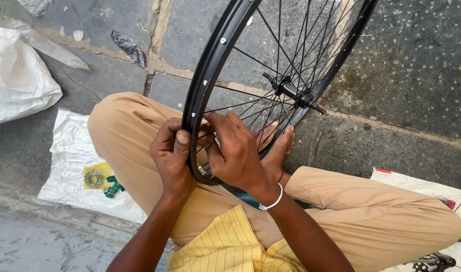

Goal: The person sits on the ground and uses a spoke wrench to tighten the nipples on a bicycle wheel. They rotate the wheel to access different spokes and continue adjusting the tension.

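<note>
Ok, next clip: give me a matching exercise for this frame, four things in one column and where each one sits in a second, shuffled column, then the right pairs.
Things:
1. left hand
2. right hand
3. hub
4. green clip

Places:
A. on the white sheet beside the knee
B. at the middle of the spokes, above the bare feet
C. on the outer side of the black rim, thumb along it
D. inside the wheel, fingers among the spokes at the rim

Pairs: 1-C, 2-D, 3-B, 4-A
</note>
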